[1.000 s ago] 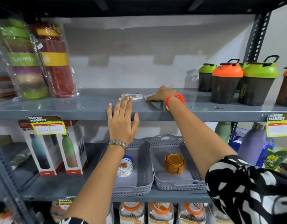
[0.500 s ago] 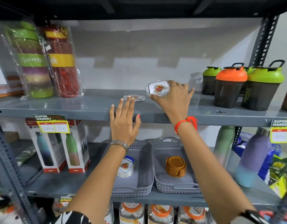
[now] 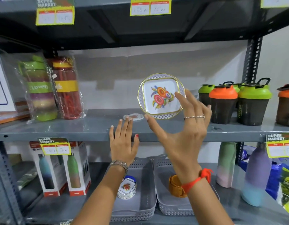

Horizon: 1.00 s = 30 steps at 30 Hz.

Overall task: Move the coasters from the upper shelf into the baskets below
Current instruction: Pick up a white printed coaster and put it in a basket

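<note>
My right hand [image 3: 184, 127] holds a round white coaster [image 3: 160, 96] with a gold rim and flower print, lifted off the upper shelf [image 3: 59, 129] and tilted to face me. A second coaster [image 3: 135, 116] lies flat on that shelf. My left hand [image 3: 123, 143] rests open on the shelf's front edge, fingertips just short of the flat coaster. Below, the left grey basket [image 3: 145, 200] holds a stack of flowered coasters [image 3: 126, 188]. The right grey basket [image 3: 171, 207] holds an orange-brown coaster stack [image 3: 175, 185].
Wrapped bottles [image 3: 51, 88] stand at the upper shelf's left, shaker cups [image 3: 238, 103] with green and orange lids at its right. On the lower shelf are boxed bottles [image 3: 59, 169] to the left and pastel bottles [image 3: 256, 176] to the right. Price tags hang on shelf edges.
My right hand picked a coaster up from the upper shelf and raised it toward me. The left hand stayed on the shelf edge. The camera moved closer.
</note>
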{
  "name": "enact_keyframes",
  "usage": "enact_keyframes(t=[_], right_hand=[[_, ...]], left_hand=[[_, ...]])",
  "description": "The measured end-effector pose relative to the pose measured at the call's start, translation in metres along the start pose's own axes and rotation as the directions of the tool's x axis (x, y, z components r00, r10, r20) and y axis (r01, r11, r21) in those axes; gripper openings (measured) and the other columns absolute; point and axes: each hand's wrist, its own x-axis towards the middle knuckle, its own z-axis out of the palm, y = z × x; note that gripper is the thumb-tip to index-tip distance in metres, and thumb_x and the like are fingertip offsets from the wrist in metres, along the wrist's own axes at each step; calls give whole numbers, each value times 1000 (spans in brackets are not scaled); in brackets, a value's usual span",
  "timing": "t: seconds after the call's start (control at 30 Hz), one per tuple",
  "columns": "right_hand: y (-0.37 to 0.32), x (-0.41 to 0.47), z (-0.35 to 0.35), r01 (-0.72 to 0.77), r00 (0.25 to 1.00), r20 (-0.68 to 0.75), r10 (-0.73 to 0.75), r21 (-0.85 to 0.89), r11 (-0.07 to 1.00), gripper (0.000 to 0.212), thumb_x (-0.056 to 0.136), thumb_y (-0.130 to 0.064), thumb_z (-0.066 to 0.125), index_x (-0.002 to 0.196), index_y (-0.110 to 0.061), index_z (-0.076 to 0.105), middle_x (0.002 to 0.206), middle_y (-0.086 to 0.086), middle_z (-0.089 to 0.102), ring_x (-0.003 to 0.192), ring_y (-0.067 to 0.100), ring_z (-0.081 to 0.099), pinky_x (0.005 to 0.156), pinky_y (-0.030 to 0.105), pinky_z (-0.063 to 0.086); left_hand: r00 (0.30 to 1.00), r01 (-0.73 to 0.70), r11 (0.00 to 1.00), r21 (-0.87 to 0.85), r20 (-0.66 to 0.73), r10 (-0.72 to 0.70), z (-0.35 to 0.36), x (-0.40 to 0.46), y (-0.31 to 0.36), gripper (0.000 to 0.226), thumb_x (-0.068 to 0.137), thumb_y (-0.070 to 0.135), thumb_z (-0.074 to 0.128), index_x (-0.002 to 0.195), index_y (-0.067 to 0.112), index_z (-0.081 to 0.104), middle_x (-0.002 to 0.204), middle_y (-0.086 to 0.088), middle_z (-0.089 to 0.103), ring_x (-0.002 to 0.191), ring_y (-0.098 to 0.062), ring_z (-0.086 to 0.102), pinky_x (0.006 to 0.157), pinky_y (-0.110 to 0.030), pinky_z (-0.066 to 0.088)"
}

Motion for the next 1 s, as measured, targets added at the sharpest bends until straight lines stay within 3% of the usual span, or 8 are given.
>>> enact_keyframes(t=[0.33, 0.53, 0.6, 0.7, 0.77, 0.87, 0.93, 1.0], right_hand=[[-13, 6, -15, 47, 998, -38, -46, 15, 999, 63, 69, -54, 75, 114, -12, 64, 126, 11, 60, 120, 27, 52, 106, 59, 32], [5, -22, -18, 7, 999, 50, -9, 44, 999, 61, 70, -53, 75, 115, -15, 61, 128, 7, 59, 120, 23, 53, 105, 58, 33], [17, -46, -21, -21, 994, 108, 14, 60, 998, 61, 70, -54, 74, 115, -15, 61, 128, 8, 59, 120, 22, 52, 109, 52, 33], [44, -91, -25, -71, 980, 188, 57, 69, 995, 59, 67, -53, 75, 110, -15, 62, 126, 9, 59, 117, 22, 52, 113, 30, 30], [66, -123, -24, -123, 960, 258, 113, 22, 992, 56, 67, -54, 74, 106, -17, 61, 124, 7, 60, 114, 22, 51, 108, 31, 34], [109, -160, -14, -269, 867, 382, 320, -181, 946, 59, 65, -60, 70, 98, -10, 66, 121, 8, 63, 106, 30, 53, 97, 37, 41], [138, -177, -3, -343, 739, 455, 497, -381, 859, 67, 67, -61, 71, 105, -6, 66, 124, 11, 62, 107, 30, 50, 97, 40, 43], [165, -185, 6, -327, 615, 481, 625, -566, 757, 71, 70, -61, 70, 115, -6, 64, 125, 12, 62, 109, 30, 48, 97, 41, 41]], left_hand=[[1000, 21, 1000, 5, 13, -21, -6, 0, 5, 55, 91, 33, 30, 133, 3, 48, 139, -13, 48, 130, -30, 40, 108, -54, 22], [1000, -3, 1000, -11, 0, 3, -8, -1, 5, 55, 86, 29, 32, 125, -3, 54, 133, -19, 52, 128, -35, 42, 106, -59, 24], [1000, -11, 1000, 4, 9, 11, -7, -1, 4, 59, 82, 29, 32, 128, -3, 51, 136, -19, 50, 128, -36, 42, 106, -59, 23], [1000, -18, 1000, 3, -10, 18, -4, 0, 3, 57, 88, 32, 32, 134, 1, 46, 139, -15, 47, 129, -34, 41, 106, -57, 22], [999, -11, 1000, -13, -40, 10, -1, 0, 1, 55, 90, 32, 33, 135, 3, 47, 140, -13, 47, 130, -32, 40, 108, -54, 19], [997, -21, 1000, 0, -76, 21, 5, -1, -1, 54, 91, 32, 35, 136, 5, 45, 141, -12, 46, 131, -31, 38, 109, -52, 16], [996, -31, 999, 29, -81, 33, 8, -1, -2, 55, 91, 31, 35, 137, 5, 43, 142, -13, 44, 131, -32, 38, 109, -54, 17], [994, -45, 997, 56, -97, 50, 10, 0, -4, 55, 90, 30, 35, 138, 4, 42, 143, -14, 43, 131, -33, 38, 108, -55, 18]])
